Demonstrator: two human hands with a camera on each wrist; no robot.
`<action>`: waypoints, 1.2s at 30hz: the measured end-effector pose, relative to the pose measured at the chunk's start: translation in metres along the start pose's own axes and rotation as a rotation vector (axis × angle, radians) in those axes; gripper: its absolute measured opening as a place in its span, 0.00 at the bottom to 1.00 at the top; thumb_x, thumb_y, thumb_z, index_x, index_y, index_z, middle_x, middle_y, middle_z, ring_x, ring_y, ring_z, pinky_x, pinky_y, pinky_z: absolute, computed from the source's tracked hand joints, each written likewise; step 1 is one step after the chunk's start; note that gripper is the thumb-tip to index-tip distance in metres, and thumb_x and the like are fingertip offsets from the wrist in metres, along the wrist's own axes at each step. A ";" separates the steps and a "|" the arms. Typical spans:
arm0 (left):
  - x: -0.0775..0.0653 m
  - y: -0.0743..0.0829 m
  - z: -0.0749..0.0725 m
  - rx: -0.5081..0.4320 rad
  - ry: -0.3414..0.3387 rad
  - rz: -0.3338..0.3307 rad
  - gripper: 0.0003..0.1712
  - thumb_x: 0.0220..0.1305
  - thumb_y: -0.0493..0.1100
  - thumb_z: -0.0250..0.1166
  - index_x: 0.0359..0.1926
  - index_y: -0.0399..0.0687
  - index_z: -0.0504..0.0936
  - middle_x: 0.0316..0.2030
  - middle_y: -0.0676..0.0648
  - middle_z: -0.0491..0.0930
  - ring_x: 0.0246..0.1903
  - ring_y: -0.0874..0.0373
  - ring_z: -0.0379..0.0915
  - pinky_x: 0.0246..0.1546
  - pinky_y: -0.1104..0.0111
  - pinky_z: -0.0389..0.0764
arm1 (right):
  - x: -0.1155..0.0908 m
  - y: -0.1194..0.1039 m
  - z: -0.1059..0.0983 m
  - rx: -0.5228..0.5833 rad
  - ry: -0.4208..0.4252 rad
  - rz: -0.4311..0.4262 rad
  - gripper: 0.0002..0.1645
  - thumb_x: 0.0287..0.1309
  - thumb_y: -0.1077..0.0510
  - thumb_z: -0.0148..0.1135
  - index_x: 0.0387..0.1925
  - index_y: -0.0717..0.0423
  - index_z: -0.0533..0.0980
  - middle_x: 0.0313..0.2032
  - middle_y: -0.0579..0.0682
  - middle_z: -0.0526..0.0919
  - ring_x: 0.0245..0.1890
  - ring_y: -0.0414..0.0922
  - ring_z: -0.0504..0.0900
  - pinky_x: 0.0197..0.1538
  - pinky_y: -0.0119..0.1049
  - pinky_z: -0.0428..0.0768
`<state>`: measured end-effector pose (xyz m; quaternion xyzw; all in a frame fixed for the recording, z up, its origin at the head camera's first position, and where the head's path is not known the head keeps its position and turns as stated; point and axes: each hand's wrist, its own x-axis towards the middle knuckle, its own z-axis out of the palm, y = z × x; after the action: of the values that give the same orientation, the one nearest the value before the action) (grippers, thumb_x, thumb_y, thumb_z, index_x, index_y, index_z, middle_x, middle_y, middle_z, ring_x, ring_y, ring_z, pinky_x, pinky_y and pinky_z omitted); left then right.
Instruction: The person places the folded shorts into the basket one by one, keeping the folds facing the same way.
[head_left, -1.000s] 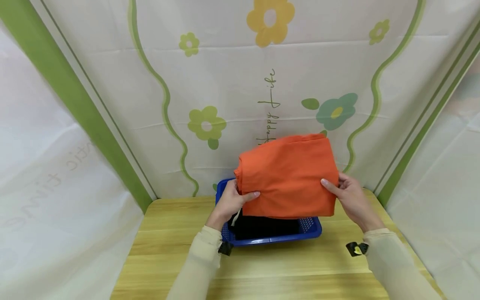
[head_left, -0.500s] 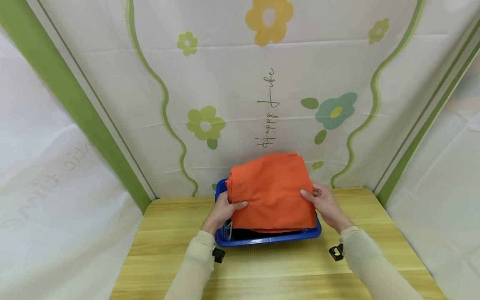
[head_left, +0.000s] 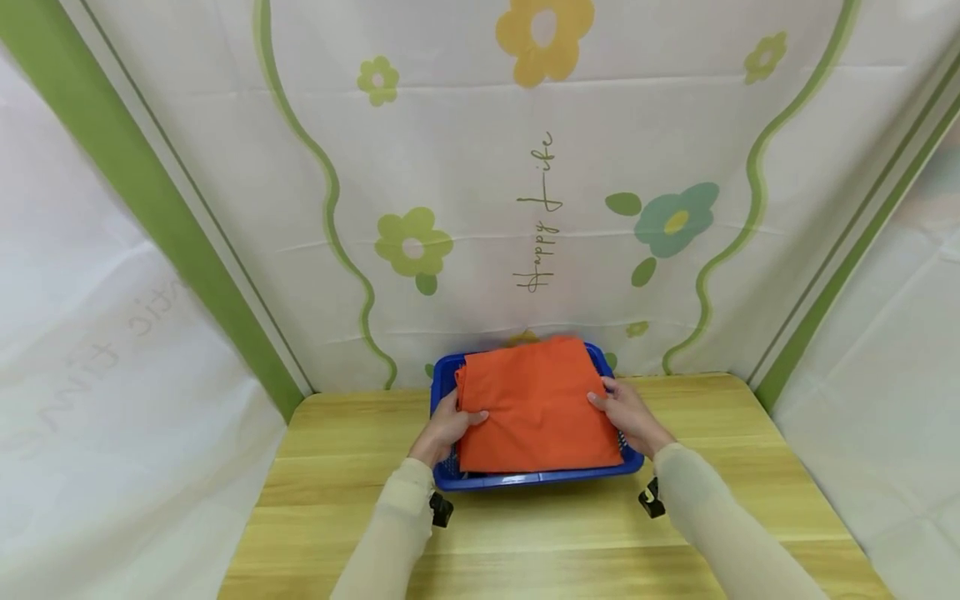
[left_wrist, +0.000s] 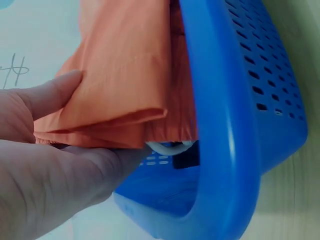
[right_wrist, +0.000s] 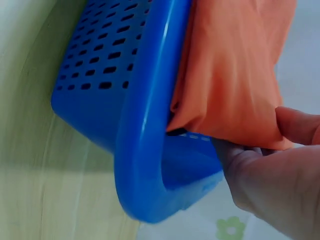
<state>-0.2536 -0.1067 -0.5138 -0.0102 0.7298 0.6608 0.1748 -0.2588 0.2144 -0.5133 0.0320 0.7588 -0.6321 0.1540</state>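
A folded orange garment (head_left: 536, 408) with a gathered elastic edge lies flat in the mouth of a blue plastic basket (head_left: 540, 478). My left hand (head_left: 444, 432) pinches its left side, thumb on top and fingers underneath. At the right side, my right hand (head_left: 633, 419) pinches the cloth the same way, as the right wrist view also shows with the garment (right_wrist: 230, 75) over the basket rim (right_wrist: 145, 120). A white cord (left_wrist: 170, 148) and a bit of black cloth (left_wrist: 186, 159) show below the garment in the left wrist view. The black cloth is mostly hidden.
The basket stands on a wooden table (head_left: 525, 542), close to the back wall. That wall is a white printed curtain (head_left: 465, 167) with flowers; more curtain hangs at both sides. A small black device is strapped at each wrist.
Both hands have lowered the orange garment from above the basket, shifting it left and toward me. It now covers nearly all of the black cloth. The basket has stayed in place.
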 end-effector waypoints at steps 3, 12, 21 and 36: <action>0.002 -0.001 0.002 -0.006 0.022 -0.047 0.38 0.70 0.34 0.64 0.76 0.42 0.60 0.62 0.37 0.73 0.56 0.43 0.75 0.56 0.46 0.78 | 0.006 0.002 0.004 -0.038 0.026 0.036 0.36 0.79 0.60 0.47 0.79 0.67 0.47 0.73 0.69 0.59 0.67 0.61 0.67 0.67 0.57 0.69; 0.010 -0.011 0.011 0.071 0.130 -0.156 0.39 0.72 0.34 0.61 0.77 0.36 0.55 0.64 0.33 0.71 0.57 0.40 0.73 0.57 0.46 0.76 | 0.012 0.015 0.011 -0.282 0.103 0.068 0.34 0.69 0.68 0.48 0.74 0.72 0.56 0.51 0.68 0.75 0.37 0.52 0.73 0.35 0.39 0.72; 0.002 0.000 0.027 0.717 0.267 0.099 0.50 0.53 0.29 0.71 0.75 0.31 0.56 0.65 0.26 0.65 0.54 0.35 0.72 0.48 0.47 0.80 | -0.003 0.009 0.031 -0.862 0.112 -0.196 0.44 0.61 0.60 0.69 0.72 0.72 0.60 0.65 0.76 0.64 0.62 0.71 0.68 0.60 0.65 0.72; 0.000 0.003 0.038 1.230 -0.102 0.015 0.67 0.45 0.57 0.84 0.78 0.40 0.56 0.77 0.33 0.49 0.75 0.37 0.48 0.73 0.46 0.56 | -0.002 0.021 0.041 -1.006 -0.187 -0.105 0.51 0.58 0.48 0.74 0.76 0.61 0.61 0.73 0.72 0.57 0.73 0.71 0.53 0.69 0.69 0.57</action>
<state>-0.2452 -0.0700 -0.5132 0.1292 0.9680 0.1199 0.1789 -0.2436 0.1787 -0.5391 -0.1410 0.9525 -0.1958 0.1858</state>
